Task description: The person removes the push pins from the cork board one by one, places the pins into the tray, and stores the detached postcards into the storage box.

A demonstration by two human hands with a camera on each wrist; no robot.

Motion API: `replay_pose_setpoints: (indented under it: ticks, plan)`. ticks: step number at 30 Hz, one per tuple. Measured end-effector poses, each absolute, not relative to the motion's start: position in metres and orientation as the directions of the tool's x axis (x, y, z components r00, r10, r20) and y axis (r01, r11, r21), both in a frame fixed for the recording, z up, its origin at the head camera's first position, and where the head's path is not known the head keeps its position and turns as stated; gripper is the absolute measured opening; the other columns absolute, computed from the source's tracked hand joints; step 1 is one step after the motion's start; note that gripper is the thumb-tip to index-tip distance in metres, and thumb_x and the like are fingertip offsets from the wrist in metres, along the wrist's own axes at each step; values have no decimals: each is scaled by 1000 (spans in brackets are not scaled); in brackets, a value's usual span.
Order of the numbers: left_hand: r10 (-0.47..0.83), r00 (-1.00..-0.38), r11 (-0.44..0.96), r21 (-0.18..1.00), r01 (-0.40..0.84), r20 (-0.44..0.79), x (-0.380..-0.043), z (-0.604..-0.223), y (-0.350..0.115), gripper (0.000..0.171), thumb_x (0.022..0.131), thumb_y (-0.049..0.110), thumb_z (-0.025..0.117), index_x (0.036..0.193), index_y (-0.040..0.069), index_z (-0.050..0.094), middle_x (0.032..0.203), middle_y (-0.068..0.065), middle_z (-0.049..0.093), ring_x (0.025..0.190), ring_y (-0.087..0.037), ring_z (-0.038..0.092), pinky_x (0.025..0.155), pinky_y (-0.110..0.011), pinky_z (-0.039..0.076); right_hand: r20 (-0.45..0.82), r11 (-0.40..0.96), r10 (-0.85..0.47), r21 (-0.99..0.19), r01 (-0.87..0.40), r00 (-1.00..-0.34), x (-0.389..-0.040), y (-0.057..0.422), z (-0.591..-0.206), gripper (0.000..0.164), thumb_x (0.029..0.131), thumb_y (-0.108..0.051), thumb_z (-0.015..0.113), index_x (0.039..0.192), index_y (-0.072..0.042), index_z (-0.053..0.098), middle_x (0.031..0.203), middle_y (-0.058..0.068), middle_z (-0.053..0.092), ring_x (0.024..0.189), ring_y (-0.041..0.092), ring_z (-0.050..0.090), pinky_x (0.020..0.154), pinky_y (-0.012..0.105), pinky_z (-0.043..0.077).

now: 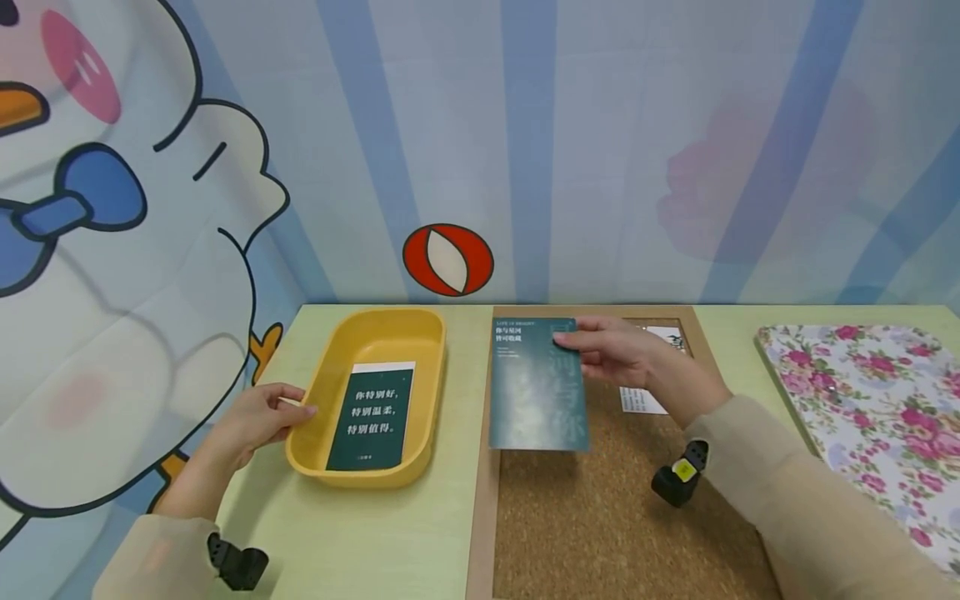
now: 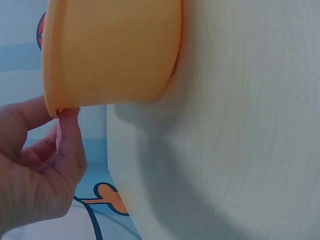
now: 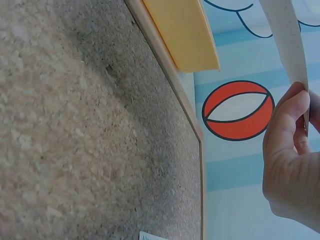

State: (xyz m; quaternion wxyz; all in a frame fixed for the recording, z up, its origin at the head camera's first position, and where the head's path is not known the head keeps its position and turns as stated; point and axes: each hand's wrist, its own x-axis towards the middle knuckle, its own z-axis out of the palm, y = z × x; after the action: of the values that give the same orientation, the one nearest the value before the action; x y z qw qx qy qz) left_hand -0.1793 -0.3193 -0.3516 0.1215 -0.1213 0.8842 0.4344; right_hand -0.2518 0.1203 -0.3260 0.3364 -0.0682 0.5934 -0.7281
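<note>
My right hand (image 1: 618, 354) pinches a dark green postcard (image 1: 536, 385) by its right edge, thumb on the printed face. Small white lettering runs along the card's top. It is held up over the left part of a cork board (image 1: 592, 533); the right wrist view shows the postcard's pale back (image 3: 287, 40) nearly edge-on. On the left, my left hand (image 1: 258, 421) grips the rim of a yellow plastic tray (image 1: 397, 333) between thumb and fingers. Inside that tray lies another dark green card (image 1: 371, 417) with white characters and a white top strip.
A white printed card (image 1: 643, 401) lies on the cork board's upper right, partly hidden by my right hand. Farther right is a floral-patterned board (image 1: 870, 408). Behind the pale table (image 1: 390, 542) hangs a striped cartoon backdrop (image 1: 600, 150).
</note>
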Motion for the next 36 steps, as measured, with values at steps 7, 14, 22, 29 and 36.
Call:
replay_pose_setpoints:
  ticks: [7,14,22,29,36]
  plan:
    - [-102,-941,577,751,-321,-323,-180,-352,-320,49,87,20,67,119,-10,45,87,-9,57,71,-14,57,68,-25,53,-312,-56,-548,-912,406,-776,-255,110,-327,9,96,-5,50,103,-7,55,87,7,66,72,13,62,55,19,48]
    - [-84,-944,560,768,-310,-319,-179,-355,-322,50,88,19,66,120,-11,44,88,-9,59,70,-12,59,67,-25,53,-304,-49,-548,-918,393,-779,-256,98,-328,13,96,-5,49,109,-5,51,90,6,65,75,15,63,57,21,49]
    - [-87,-947,554,775,-304,-309,-180,-356,-321,50,88,19,66,121,-12,45,85,-8,59,69,-12,59,66,-24,53,-314,-84,-545,-902,423,-777,-258,91,-329,10,96,-3,48,101,-7,55,86,7,66,70,14,63,54,20,49]
    - [-85,-946,542,782,-308,-313,-179,-355,-320,49,88,17,66,120,-12,44,84,-7,59,69,-12,59,66,-24,53,-320,-76,-542,-902,425,-777,-261,85,-330,10,95,-4,50,104,-6,55,85,7,67,69,14,63,53,19,48]
    - [-84,-946,537,786,-308,-313,-179,-354,-319,49,87,17,66,120,-12,45,84,-7,58,69,-12,58,65,-24,53,-338,-65,-530,-898,435,-778,-262,74,-331,13,95,-5,52,108,-4,55,84,7,67,67,13,62,51,18,47]
